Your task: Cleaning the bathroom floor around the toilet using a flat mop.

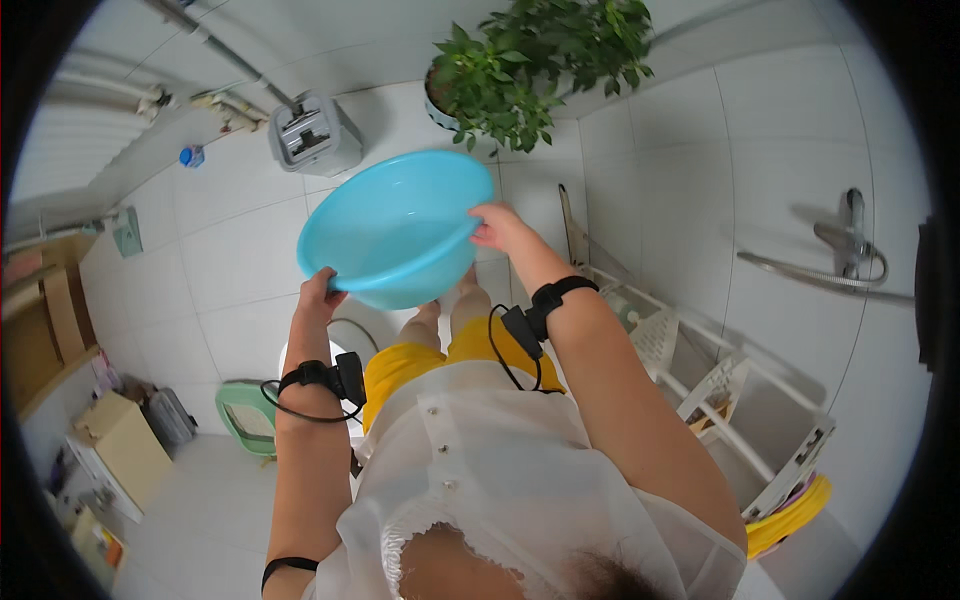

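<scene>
A large light-blue plastic basin (pixel 385 225) is held up in front of me, above the tiled floor, tilted so that I look into its inside. No objects show in it. My left hand (pixel 318 295) grips the near left part of its rim, thumb and fingers closed round the edge. On the right side of the rim, my right hand (pixel 497 228) is closed on the edge too. Both forearms carry black straps with small black boxes and cables. Part of my legs and feet is hidden behind the basin.
Beyond the basin stand a grey mop bucket (pixel 318 140) with a mop and a leafy potted plant (pixel 510 75). To the right are a white rack (pixel 715 390) and a wall tap with hose (pixel 847 240). A green stool (pixel 245 415) stands left, near a cardboard box (pixel 120 445).
</scene>
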`<act>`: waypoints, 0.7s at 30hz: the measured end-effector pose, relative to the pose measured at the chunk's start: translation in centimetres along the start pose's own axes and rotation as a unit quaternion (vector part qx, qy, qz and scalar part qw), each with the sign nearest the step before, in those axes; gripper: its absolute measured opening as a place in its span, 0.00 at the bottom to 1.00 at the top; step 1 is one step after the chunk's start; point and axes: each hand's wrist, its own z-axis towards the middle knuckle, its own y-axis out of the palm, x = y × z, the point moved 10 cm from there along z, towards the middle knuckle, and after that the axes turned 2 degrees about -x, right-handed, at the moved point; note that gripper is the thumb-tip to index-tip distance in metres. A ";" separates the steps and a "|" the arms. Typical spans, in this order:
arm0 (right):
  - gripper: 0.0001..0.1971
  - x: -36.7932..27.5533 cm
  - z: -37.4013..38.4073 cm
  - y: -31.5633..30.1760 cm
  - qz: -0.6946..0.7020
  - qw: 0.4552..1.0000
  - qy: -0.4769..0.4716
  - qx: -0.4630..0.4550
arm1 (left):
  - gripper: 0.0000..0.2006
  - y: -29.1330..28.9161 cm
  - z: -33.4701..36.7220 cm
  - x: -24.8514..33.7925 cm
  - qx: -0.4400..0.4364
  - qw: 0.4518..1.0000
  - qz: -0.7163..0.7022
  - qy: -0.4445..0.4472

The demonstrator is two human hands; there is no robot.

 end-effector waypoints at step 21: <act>0.17 -11.1 6.8 -25.3 -0.240 0.880 -0.265 0.314 | 0.22 24.2 0.1 -0.5 -0.112 0.976 0.188 0.011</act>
